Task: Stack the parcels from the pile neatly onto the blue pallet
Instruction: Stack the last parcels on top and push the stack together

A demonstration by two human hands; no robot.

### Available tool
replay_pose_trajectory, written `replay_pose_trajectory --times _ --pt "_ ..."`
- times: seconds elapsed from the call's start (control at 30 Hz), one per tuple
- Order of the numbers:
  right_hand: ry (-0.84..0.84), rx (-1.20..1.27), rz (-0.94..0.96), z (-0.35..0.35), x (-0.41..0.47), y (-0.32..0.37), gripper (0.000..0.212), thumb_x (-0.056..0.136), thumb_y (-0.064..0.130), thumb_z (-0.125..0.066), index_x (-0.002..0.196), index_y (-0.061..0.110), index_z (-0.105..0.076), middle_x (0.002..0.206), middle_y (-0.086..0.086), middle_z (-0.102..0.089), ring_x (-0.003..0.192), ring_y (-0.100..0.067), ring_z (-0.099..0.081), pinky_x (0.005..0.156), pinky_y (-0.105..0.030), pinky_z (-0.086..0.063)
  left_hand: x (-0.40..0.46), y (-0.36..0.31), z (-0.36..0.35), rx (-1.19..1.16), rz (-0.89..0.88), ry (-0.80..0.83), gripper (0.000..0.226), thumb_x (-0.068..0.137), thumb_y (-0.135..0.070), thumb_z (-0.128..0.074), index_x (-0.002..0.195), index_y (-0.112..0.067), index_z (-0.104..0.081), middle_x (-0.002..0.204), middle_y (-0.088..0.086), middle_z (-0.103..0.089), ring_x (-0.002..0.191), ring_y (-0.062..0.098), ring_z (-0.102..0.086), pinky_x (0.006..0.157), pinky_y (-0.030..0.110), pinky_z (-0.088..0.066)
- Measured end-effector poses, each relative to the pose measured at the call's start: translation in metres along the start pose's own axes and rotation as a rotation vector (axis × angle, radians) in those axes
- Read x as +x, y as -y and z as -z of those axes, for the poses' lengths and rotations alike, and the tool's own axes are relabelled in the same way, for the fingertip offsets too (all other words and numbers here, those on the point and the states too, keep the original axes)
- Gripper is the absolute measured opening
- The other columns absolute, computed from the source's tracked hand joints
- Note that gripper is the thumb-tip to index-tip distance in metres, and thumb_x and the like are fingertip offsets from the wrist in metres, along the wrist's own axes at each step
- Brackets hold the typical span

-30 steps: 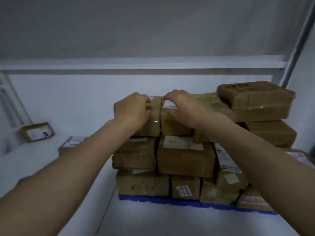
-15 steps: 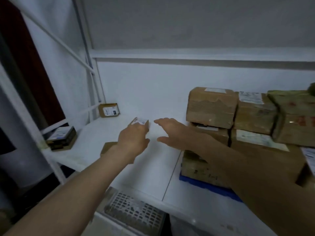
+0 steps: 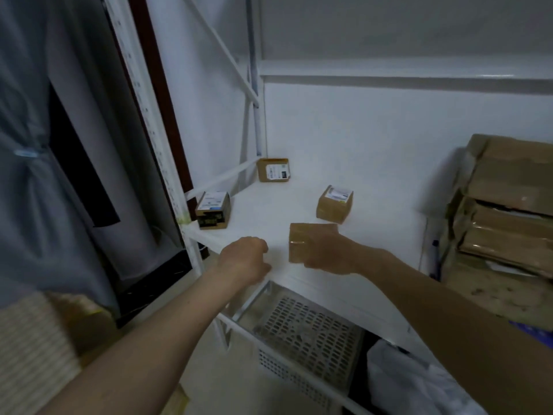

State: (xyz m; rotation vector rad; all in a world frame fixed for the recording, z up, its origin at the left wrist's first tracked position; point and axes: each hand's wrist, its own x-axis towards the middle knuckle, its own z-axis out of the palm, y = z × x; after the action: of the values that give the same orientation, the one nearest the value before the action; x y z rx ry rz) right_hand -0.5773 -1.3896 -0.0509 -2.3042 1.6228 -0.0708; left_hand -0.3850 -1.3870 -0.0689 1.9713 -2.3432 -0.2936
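Observation:
A small brown parcel (image 3: 302,239) lies on the white shelf (image 3: 257,217) near its front edge, and my right hand (image 3: 327,253) grips it from the right side. My left hand (image 3: 247,260) hovers just left of it with fingers curled, holding nothing. Three more small parcels sit on the shelf: one with a white label (image 3: 335,203) behind the gripped one, one (image 3: 273,170) in the back corner, and a dark-sided one (image 3: 213,209) at the left edge. The stacked brown parcels (image 3: 505,205) stand at the far right over a sliver of blue pallet (image 3: 535,332).
White rack posts and a diagonal brace (image 3: 221,52) rise at the left. A perforated metal basket (image 3: 302,330) sits below the shelf, with a white bag (image 3: 404,381) beside it. Grey cloth (image 3: 45,145) hangs at the far left.
My view swung left from the stack to the loose parcels. Both hands left the top of the stack and came down; my right hand has taken hold of the nearest small parcel.

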Motion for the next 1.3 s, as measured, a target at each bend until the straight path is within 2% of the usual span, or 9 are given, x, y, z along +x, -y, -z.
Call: replay_pose_trajectory --times 0.1,0.17,0.47,0.73,0.87,1.0,1.07,1.23,1.3 --pt "0.068 -0.023 0.002 -0.021 0.018 0.027 0.067 0.092 0.040 -0.055 0.146 0.015 -0.025 0.152 -0.006 -0.028 0.139 -0.026 -0.026 0.113 -0.038 -0.025 -0.006 0.039 -0.002 -0.001 0.023 0.015 0.052 0.090 -0.040 -0.059 0.138 -0.023 -0.047 0.141 -0.001 -0.047 0.126 0.018 -0.047 0.093 0.029 -0.041" --pt "0.095 0.013 -0.001 -0.032 0.029 0.042 0.070 0.092 0.039 -0.055 0.149 0.018 -0.019 0.152 -0.007 -0.026 0.139 -0.027 -0.027 0.112 -0.039 -0.027 -0.009 0.062 -0.004 0.000 0.030 0.034 0.053 0.090 -0.042 -0.059 0.138 -0.022 -0.047 0.141 0.000 -0.047 0.125 0.019 -0.047 0.090 0.029 -0.041" --pt "0.143 -0.004 0.021 -0.061 0.084 0.082 0.068 0.091 0.037 -0.057 0.147 0.017 -0.023 0.145 -0.007 -0.034 0.132 -0.027 -0.034 0.106 -0.040 -0.033 0.007 0.120 -0.018 -0.087 0.096 0.054 0.049 0.088 -0.038 -0.061 0.133 -0.022 -0.051 0.133 -0.002 -0.054 0.117 0.019 -0.053 0.091 0.034 -0.048" --pt "0.163 0.089 0.032 -0.079 0.173 0.088 0.067 0.092 0.034 -0.056 0.148 0.016 -0.023 0.149 -0.005 -0.030 0.135 -0.024 -0.033 0.107 -0.035 -0.030 0.069 0.168 -0.026 -0.149 0.183 0.054 0.071 0.083 -0.040 -0.068 0.142 -0.020 -0.033 0.137 0.006 -0.045 0.123 0.025 -0.046 0.092 0.036 -0.047" --pt "0.165 0.121 0.021 -0.079 0.224 0.084 0.071 0.092 0.037 -0.056 0.149 0.013 -0.019 0.154 -0.005 -0.024 0.140 -0.023 -0.027 0.110 -0.033 -0.024 0.127 0.191 -0.022 -0.171 0.237 0.045 0.073 0.079 -0.038 -0.072 0.139 -0.020 -0.035 0.134 0.009 -0.045 0.121 0.027 -0.046 0.092 0.040 -0.048" --pt "0.190 0.162 -0.031 -0.078 0.272 0.076 0.072 0.092 0.037 -0.056 0.149 0.012 -0.019 0.154 -0.006 -0.025 0.139 -0.023 -0.028 0.109 -0.033 -0.025 0.183 0.209 -0.022 -0.292 0.303 0.016 0.088 0.074 -0.033 -0.077 0.144 -0.019 -0.025 0.133 0.010 -0.043 0.122 0.028 -0.044 0.094 0.041 -0.047" --pt "0.188 0.178 -0.055 -0.077 0.295 0.074 0.072 0.092 0.036 -0.056 0.149 0.011 -0.019 0.154 -0.007 -0.026 0.139 -0.024 -0.028 0.109 -0.032 -0.026 0.206 0.219 -0.026 -0.391 0.335 -0.017 0.087 0.071 -0.032 -0.080 0.140 -0.014 -0.029 0.131 0.008 -0.045 0.120 0.026 -0.047 0.094 0.041 -0.048" --pt "0.156 0.301 -0.081 -0.078 0.337 0.083 0.067 0.093 0.028 -0.056 0.148 0.009 -0.022 0.153 -0.008 -0.030 0.137 -0.024 -0.033 0.105 -0.028 -0.028 0.246 0.250 -0.039 -0.624 0.325 -0.005 0.073 0.065 -0.025 -0.086 0.119 -0.010 -0.039 0.118 0.003 -0.058 0.101 0.017 -0.057 0.074 0.031 -0.049" --pt "0.143 0.387 -0.069 -0.079 0.350 0.089 0.059 0.093 0.021 -0.057 0.145 0.012 -0.031 0.146 -0.011 -0.041 0.129 -0.026 -0.043 0.097 -0.025 -0.033 0.258 0.260 -0.043 -0.712 0.277 0.035 0.071 0.065 -0.021 -0.087 0.121 -0.009 -0.045 0.119 0.002 -0.060 0.107 0.017 -0.058 0.086 0.035 -0.051"
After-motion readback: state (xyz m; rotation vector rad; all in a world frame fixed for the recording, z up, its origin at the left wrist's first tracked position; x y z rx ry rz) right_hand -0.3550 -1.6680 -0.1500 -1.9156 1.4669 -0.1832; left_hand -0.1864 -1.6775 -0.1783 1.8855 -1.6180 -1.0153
